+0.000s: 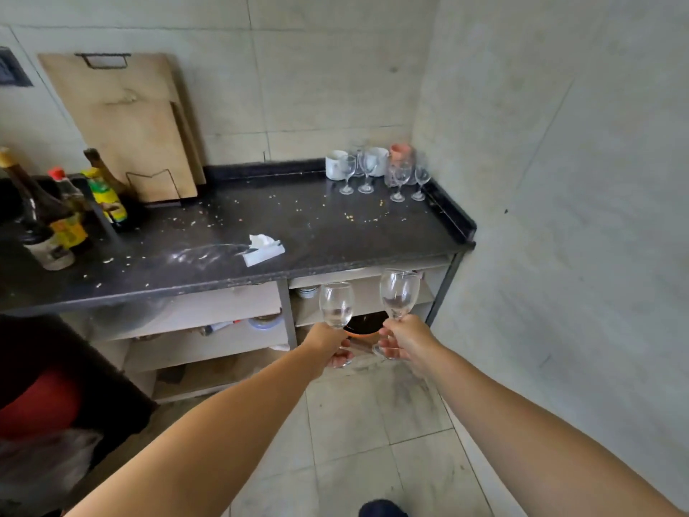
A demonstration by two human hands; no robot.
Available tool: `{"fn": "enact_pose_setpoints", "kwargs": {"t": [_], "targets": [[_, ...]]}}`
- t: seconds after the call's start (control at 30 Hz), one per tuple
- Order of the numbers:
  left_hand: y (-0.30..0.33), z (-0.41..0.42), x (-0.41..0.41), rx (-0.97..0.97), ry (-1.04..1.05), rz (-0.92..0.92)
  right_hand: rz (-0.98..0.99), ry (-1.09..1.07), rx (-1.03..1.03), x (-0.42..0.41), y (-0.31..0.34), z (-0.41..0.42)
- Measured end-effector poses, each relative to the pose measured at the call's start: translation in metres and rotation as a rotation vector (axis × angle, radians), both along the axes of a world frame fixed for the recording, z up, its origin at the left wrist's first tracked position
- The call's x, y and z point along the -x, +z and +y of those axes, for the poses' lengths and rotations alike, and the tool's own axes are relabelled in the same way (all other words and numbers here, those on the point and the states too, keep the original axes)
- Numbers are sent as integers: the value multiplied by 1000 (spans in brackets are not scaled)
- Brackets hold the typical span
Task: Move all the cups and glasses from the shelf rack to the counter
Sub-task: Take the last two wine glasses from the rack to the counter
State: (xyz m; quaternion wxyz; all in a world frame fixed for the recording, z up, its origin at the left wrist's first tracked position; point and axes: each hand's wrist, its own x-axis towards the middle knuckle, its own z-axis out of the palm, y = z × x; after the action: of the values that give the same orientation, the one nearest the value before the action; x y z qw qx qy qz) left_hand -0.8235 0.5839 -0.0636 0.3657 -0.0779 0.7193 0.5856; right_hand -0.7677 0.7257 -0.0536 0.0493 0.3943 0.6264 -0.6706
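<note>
My left hand [328, 343] grips the stem of a clear wine glass [336, 304], held upright. A second wine glass [399, 294] stands upright in my right hand [404, 337], also held by the stem. Both glasses hang in front of the shelf rack [287, 322], just below the edge of the dark counter [298, 233]. At the counter's back right corner stand several wine glasses [399, 181], two white mugs [335, 164] and a pink cup [400, 151]. A white cup [307, 291] shows on the rack's upper right shelf.
Sauce bottles [48, 218] crowd the counter's left end. Wooden cutting boards [126, 125] lean on the back wall. A crumpled tissue [263, 248] and crumbs lie mid-counter. A dark bowl [363, 326] sits on a lower shelf. The wall closes in on the right.
</note>
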Motion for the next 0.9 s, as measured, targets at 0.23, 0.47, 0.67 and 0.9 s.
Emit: {"fn": "enact_pose_setpoints", "kwargs": {"t": [0.23, 0.47, 0.67, 0.9], "targets": [[-1, 79, 106, -23, -14, 21, 6, -4, -18, 106, -14, 82], [-3, 155, 213, -25, 137, 1, 6, 89, -25, 222, -5, 172], [-21, 191, 284, 24, 198, -30, -81, 125, -51, 303, -18, 211], [-46, 217, 383, 71, 195, 24, -23, 116, -170, 396, -41, 238]]}}
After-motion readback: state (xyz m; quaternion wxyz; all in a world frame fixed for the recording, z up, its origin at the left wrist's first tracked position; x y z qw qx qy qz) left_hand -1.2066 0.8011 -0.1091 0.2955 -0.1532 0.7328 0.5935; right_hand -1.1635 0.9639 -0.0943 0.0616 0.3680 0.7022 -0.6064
